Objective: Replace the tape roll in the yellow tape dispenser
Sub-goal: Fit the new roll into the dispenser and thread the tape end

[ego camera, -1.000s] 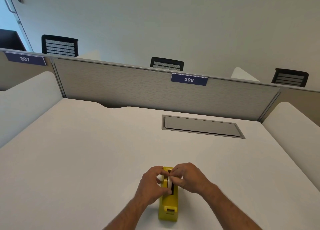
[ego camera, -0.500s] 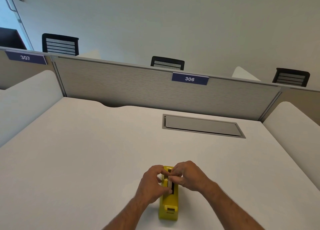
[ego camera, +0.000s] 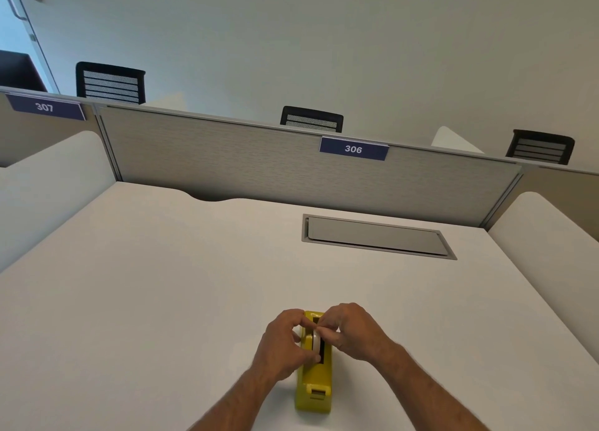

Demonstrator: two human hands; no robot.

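There is only the one camera, worn on the person's head, wide-angled, looking forward and steeply down across the desk [ego camera: 162, 284]. It sits close above the hands at the bottom edge of the picture, while the partition [ego camera: 259, 168] and the wall [ego camera: 324, 41] behind it tilt away at the top.

Left hand [ego camera: 281, 344] and right hand [ego camera: 351, 330]: both bare, no gloves, rings or watch visible. Forearms bare to frame edge (no sleeve in view). Fingers blurred.
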